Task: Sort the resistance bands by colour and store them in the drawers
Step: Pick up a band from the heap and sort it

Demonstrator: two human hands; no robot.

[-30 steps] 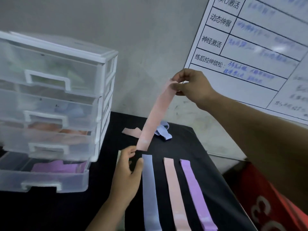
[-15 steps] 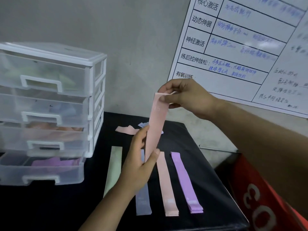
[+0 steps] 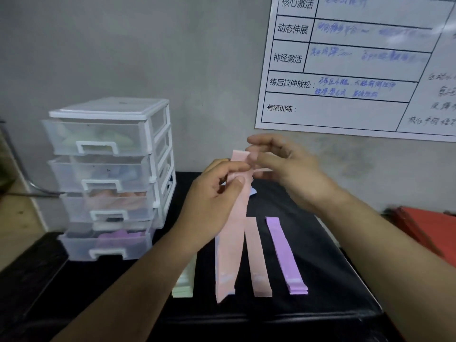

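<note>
**A:** From the head view, what did each grip have?

**B:** The left grip (image 3: 214,201) pinched a long pale-pink elastic band (image 3: 230,243) between thumb and forefinger, just under its top end. The right grip (image 3: 283,174), just right of it, was blurred. Its thumb and fingers looked closed on that same top end, so both were grasping the one band.

**A:** And the rest of the band?

**B:** It hung below the left grip, down to the black counter (image 3: 333,280). I could not tell whether it touched.

**A:** What lay around it?

**B:** Below the grips, a flat pink strip (image 3: 257,262) lay just right of the hanging band. A flat purple strip (image 3: 283,253) lay further right, apart from it. A pale green strip (image 3: 185,282) showed beneath the left forearm.

**A:** The drawers?

**B:** The white-framed clear plastic drawer unit (image 3: 111,178) stood on the counter, well left of both grips. Green showed in the top drawer, blue below it, pink next and purple in the bottom one, which was pulled partly out. A white printed chart (image 3: 345,70) hung on the wall above the right grip.
</note>
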